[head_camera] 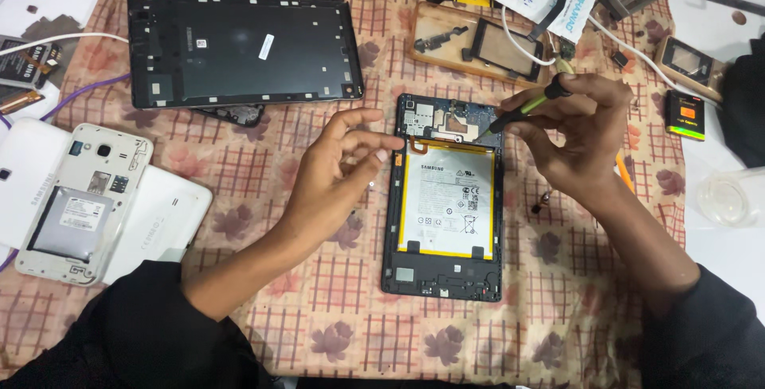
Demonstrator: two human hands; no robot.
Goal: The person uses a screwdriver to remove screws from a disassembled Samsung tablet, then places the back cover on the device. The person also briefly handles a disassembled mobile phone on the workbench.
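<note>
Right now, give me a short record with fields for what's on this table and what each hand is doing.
Surface: checked floral cloth
Centre: opened tablet, back cover off, white battery with yellow edge showing
Right hand: holds a screwdriver with green and black handle, tip at the tablet's upper circuit board
Left hand: open, fingers close to the tablet's upper left edge; contact unclear
Upper left: large dark tablet shell
Far left: white phone, back removed
</note>
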